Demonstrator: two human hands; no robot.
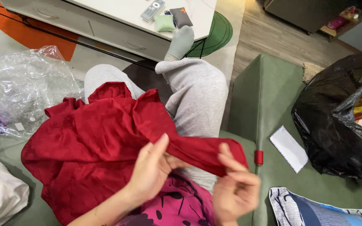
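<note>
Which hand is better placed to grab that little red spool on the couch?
Right, probably. The right hand pinches the end of the red garment close beside the red spool on the green couch. The left hand is farther away, gripping the cloth mid-lap.

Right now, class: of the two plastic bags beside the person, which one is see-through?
The clear plastic bag, crumpled at the picture's left beside the red garment; the black bag on the right is opaque.

Plain red garment (93, 146); grey trousers (197, 92)
</note>
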